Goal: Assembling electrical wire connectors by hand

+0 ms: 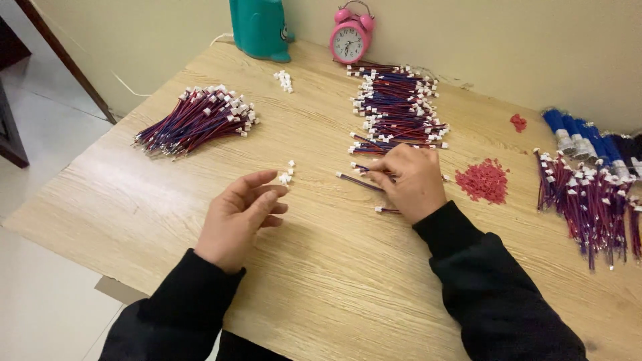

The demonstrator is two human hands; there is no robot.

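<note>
Pinching a thin wire (pixel 361 180) with the right hand (pixel 411 182), maybe; left hand (pixel 237 217) loosely open near tiny white plugs (pixel 287 175). Risking bumping plugs away.

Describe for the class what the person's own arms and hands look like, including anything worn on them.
Both arms are covered by long black sleeves of a soft, plain fabric reaching the wrists. The left hand and right hand are bare: no gloves, and no rings, watch or bracelets show. The fingernails look short and unpainted. The sleeves show no markings.
</note>
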